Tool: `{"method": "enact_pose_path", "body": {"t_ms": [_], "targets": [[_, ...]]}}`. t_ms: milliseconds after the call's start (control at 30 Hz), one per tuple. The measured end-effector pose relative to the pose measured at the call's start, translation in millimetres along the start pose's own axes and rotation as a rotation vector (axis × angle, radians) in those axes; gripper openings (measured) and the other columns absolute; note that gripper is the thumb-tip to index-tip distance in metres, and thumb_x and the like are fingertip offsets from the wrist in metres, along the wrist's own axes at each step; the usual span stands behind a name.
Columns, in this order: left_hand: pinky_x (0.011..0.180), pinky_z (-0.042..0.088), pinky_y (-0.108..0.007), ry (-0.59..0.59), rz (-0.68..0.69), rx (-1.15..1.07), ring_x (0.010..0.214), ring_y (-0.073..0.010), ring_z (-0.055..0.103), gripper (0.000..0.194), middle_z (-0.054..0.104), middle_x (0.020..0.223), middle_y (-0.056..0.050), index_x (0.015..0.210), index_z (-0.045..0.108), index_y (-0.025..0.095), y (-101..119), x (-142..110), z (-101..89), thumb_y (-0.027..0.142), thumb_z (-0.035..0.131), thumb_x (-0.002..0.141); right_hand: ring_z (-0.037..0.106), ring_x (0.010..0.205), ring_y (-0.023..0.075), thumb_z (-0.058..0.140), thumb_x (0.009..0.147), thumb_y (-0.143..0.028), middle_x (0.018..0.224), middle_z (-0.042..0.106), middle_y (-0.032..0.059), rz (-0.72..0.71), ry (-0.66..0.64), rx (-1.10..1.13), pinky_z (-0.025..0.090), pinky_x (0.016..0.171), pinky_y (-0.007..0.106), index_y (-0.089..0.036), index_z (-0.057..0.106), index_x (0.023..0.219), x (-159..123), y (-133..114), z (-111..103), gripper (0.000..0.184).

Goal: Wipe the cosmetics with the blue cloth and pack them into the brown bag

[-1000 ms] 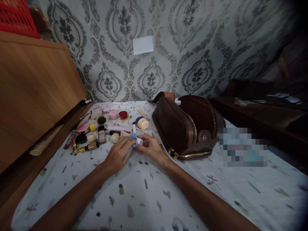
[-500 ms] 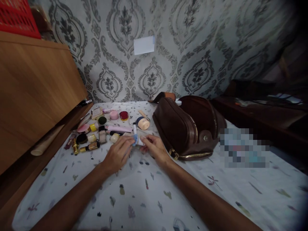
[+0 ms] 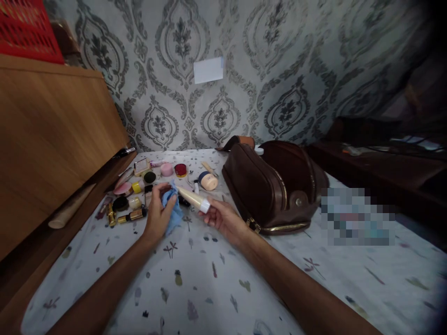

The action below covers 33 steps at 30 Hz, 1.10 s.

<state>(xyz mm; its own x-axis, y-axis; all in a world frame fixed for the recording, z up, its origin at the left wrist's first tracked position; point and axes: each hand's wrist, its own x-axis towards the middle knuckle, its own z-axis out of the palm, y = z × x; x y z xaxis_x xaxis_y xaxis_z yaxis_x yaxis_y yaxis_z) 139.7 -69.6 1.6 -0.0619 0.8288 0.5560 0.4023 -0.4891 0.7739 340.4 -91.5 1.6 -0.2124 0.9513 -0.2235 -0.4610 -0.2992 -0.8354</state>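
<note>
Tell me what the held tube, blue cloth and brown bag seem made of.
Tube: probably plastic, smooth and satiny, with a soft highlight.
Blue cloth: thin fabric, perhaps paper, matte and crumpled.
Brown bag: leather or imitation, low sheen along its smooth panels.

White printed sheet (image 3: 195, 288) across lower frame; on it, cosmetics (image 3: 137, 187) left of centre, pink jar (image 3: 166, 170) and red jar (image 3: 180, 170) among them; brown bag (image 3: 249, 179) right of centre
</note>
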Motion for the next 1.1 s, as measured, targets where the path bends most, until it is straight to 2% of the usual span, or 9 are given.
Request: {"method": "enact_pose_path", "body": {"t_ms": [100,200,333,533,700,800,967,1033,1100], "targets": [[0.090,0.054,-0.032,0.050,-0.349,-0.396,0.105,-0.0197,0.065,0.044,0.066,0.116,-0.005,0.118,0.055,0.026,7.6,-5.8,10.4,0.051,0.067,0.085,0.064,0.056,0.0107,0.083,0.069,-0.044,0.067,0.068,0.0014,-0.029,-0.143,-0.017,0.046,0.050,0.019,-0.016,0.063,0.080,-5.3,4.9,5.0,0.036],[0.070,0.058,-0.029,0.001,-0.570,-0.662,0.080,-0.0187,0.068,0.054,0.070,0.095,-0.004,0.109,0.061,0.022,19.0,-8.7,16.6,0.059,0.076,0.073,0.064,0.058,0.0108,0.086,0.064,-0.047,0.069,0.066,-0.0019,-0.109,-0.186,-0.114,0.046,0.053,0.020,-0.018,0.064,0.089,-7.4,8.7,8.4,0.044],[0.052,0.053,-0.024,0.040,-0.610,-0.752,0.051,-0.0110,0.058,0.058,0.066,0.072,0.003,0.109,0.065,0.020,31.5,-6.2,15.8,0.056,0.081,0.067,0.059,0.057,0.0110,0.084,0.065,-0.048,0.075,0.066,-0.0020,-0.257,-0.178,-0.292,0.044,0.050,0.021,-0.020,0.064,0.092,-7.8,4.8,8.6,0.044],[0.041,0.043,-0.018,0.206,-0.663,-0.698,0.045,-0.0084,0.054,0.048,0.061,0.063,0.006,0.087,0.064,0.018,24.6,7.2,4.4,0.051,0.086,0.060,0.059,0.056,0.0143,0.075,0.076,-0.046,0.065,0.061,-0.0027,-0.392,-0.088,-0.482,0.044,0.052,0.025,-0.020,0.065,0.103,-11.0,-5.7,4.3,0.038],[0.046,0.045,-0.020,0.239,-0.591,-0.651,0.049,-0.0098,0.056,0.047,0.062,0.063,0.004,0.086,0.066,0.017,9.2,18.7,-2.8,0.057,0.080,0.066,0.065,0.065,0.0165,0.075,0.074,-0.047,0.075,0.065,-0.0008,-0.400,-0.038,-0.399,0.052,0.063,0.029,-0.020,0.063,0.104,-8.5,-5.9,2.3,0.042],[0.055,0.049,-0.024,0.175,-0.491,-0.546,0.064,-0.0142,0.063,0.049,0.068,0.078,-0.002,0.099,0.067,0.020,6.6,17.4,-3.9,0.066,0.060,0.082,0.066,0.069,0.0162,0.078,0.071,-0.046,0.077,0.067,-0.0004,-0.391,-0.049,-0.365,0.054,0.070,0.030,-0.019,0.063,0.103,-7.2,-3.3,2.5,0.044],[0.096,0.047,-0.039,-0.157,0.022,0.043,0.110,-0.0247,0.059,0.035,0.067,0.110,-0.009,0.107,0.066,0.021,12.5,5.3,-6.3,0.049,0.048,0.094,0.067,0.072,0.0162,0.082,0.070,-0.047,0.082,0.070,0.0012,-0.361,-0.101,-0.333,0.056,0.074,0.032,-0.019,0.063,0.103,-11.0,-1.9,3.3,0.047],[0.094,0.045,-0.039,-0.207,0.122,0.194,0.104,-0.0247,0.059,0.029,0.066,0.105,-0.009,0.106,0.064,0.020,13.7,2.8,-7.9,0.040,0.047,0.094,0.067,0.073,0.0157,0.082,0.071,-0.046,0.083,0.070,0.0012,-0.355,-0.132,-0.333,0.055,0.075,0.032,-0.019,0.064,0.104,-13.1,-2.3,4.0,0.047],[0.082,0.046,-0.035,-0.187,0.101,0.219,0.087,-0.0220,0.059,0.022,0.065,0.092,-0.005,0.096,0.061,0.020,13.5,2.7,-9.3,0.037,0.046,0.093,0.067,0.072,0.0150,0.082,0.071,-0.045,0.083,0.070,0.0006,-0.360,-0.144,-0.312,0.055,0.074,0.031,-0.020,0.064,0.105,-13.9,-1.8,5.6,0.046]]}}
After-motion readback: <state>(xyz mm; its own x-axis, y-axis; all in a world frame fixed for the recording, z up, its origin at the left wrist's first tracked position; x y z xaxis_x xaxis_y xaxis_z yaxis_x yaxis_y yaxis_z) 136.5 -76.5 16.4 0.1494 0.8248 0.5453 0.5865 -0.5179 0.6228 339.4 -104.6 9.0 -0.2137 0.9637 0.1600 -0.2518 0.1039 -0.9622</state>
